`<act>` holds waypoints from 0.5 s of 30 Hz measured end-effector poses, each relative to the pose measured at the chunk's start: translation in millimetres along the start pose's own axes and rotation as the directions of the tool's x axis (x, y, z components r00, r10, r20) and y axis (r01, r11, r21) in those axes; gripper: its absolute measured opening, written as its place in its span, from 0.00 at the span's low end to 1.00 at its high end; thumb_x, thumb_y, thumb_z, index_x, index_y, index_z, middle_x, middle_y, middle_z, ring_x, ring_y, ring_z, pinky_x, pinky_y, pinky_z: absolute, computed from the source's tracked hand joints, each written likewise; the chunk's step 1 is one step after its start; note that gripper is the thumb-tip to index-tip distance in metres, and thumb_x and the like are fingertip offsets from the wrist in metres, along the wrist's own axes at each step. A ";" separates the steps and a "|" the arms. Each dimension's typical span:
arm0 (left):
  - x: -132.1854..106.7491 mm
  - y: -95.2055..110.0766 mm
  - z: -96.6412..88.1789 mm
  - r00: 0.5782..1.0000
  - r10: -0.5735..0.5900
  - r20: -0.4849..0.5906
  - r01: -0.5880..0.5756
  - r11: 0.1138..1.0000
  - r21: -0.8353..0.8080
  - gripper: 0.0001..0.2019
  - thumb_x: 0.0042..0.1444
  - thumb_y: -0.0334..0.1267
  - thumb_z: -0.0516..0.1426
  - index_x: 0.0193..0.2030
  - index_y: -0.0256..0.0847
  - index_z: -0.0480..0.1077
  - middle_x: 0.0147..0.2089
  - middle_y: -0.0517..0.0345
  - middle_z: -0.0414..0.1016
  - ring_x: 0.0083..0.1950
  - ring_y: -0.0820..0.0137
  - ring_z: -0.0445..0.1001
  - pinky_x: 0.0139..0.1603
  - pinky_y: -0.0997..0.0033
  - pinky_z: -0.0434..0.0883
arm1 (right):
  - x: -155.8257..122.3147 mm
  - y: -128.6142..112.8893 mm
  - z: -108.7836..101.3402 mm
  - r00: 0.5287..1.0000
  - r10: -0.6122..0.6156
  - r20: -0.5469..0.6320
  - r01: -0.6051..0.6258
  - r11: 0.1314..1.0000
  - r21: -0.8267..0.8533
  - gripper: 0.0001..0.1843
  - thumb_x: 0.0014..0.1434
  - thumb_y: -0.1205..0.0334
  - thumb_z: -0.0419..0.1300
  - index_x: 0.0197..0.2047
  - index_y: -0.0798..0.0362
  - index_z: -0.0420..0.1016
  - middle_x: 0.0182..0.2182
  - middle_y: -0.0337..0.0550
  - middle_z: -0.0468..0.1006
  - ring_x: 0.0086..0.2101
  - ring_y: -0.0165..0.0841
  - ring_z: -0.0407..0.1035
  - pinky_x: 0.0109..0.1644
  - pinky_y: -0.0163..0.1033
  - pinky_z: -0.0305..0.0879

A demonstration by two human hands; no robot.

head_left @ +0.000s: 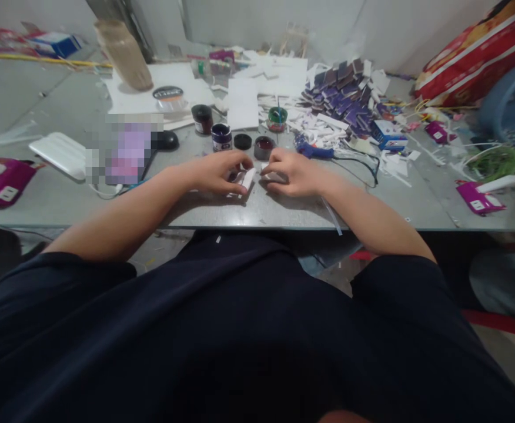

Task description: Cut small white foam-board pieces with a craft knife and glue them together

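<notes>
My left hand (216, 171) is closed on a small white piece (247, 183), held between thumb and fingers just above the table near its front edge. Facing it, my right hand (295, 171) has its fingers curled round another small white piece (274, 175), mostly hidden by them. A narrow gap separates the two pieces. Just beyond my hands stand an open jar of dark purple paint (221, 138), a black lid (243, 141) and a small pot with dark red contents (264, 148). A blue glue gun (317, 151) lies beyond my right hand.
A heap of purple-painted pieces (341, 97) and white scraps lies at the back right. A green paint jar (277, 119) holds a stick. A phone (127, 154), a black mouse (168, 140) and a white power bank (59, 154) lie left. A purple power socket (478, 198) sits right.
</notes>
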State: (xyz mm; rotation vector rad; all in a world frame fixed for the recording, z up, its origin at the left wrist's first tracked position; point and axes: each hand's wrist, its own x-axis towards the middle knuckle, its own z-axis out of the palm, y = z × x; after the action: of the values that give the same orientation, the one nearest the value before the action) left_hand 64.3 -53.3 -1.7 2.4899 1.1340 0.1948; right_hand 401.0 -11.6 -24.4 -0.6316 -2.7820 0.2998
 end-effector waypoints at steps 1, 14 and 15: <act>-0.1 0.6 0.0 1.000 -0.006 0.002 0.006 1.000 0.002 0.40 0.68 0.66 0.70 0.80 0.45 0.78 0.77 0.40 0.85 0.71 0.43 0.87 0.76 0.48 0.81 | 1.5 -1.4 2.8 1.000 0.000 0.011 0.000 1.000 -0.012 0.22 0.82 0.44 0.71 0.67 0.46 0.94 0.58 0.57 0.85 0.56 0.56 0.80 0.65 0.60 0.77; 2.3 1.5 2.3 0.999 -0.037 -0.007 0.037 0.999 0.018 0.40 0.68 0.66 0.71 0.79 0.46 0.79 0.73 0.42 0.87 0.69 0.45 0.88 0.73 0.51 0.82 | 4.4 -5.6 -13.4 0.995 -0.036 0.096 -0.015 0.872 0.489 0.22 0.83 0.37 0.70 0.43 0.46 0.82 0.48 0.48 0.82 0.47 0.44 0.78 0.61 0.57 0.79; 2.6 0.8 2.6 0.999 -0.035 -0.012 0.035 0.999 0.008 0.40 0.68 0.66 0.71 0.79 0.46 0.79 0.73 0.42 0.87 0.68 0.44 0.88 0.73 0.50 0.82 | 3.5 -4.7 -19.4 0.996 -0.019 0.090 -0.032 0.842 0.539 0.27 0.82 0.31 0.71 0.42 0.46 0.80 0.46 0.47 0.83 0.46 0.43 0.77 0.59 0.56 0.79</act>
State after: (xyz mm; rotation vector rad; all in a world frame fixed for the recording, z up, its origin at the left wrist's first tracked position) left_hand 67.3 -52.6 -3.8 2.4778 1.1844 0.1960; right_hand 402.1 -11.5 -4.1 -0.4871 -2.5821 1.0929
